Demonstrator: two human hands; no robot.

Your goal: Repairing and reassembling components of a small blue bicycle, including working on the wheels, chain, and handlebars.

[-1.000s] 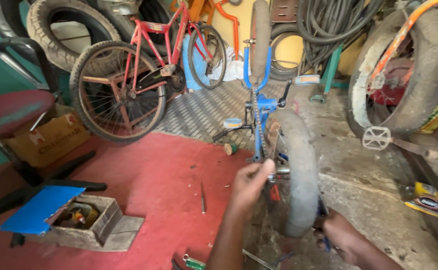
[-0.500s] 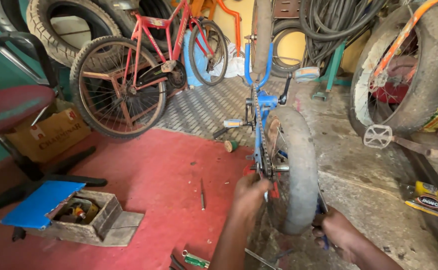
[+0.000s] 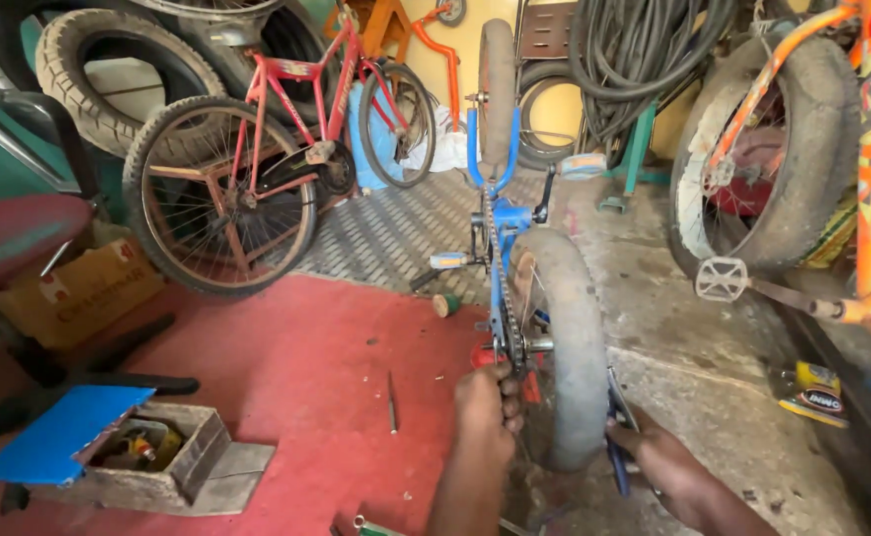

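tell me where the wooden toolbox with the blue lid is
The wooden toolbox sits low on the left of the head view, on the red floor mat, left of the left hand at the blue bike's rear wheel.

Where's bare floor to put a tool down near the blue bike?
Open red mat between the wooden box, the red bicycle and the blue bike; only a thin rod lies there. Grey concrete right of the rear tyre is also bare. Crowded at the axle, around both hands.

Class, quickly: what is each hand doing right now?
Left hand: closed at the rear axle by the chain.
Right hand: closed on a blue-handled tool behind the wheel.
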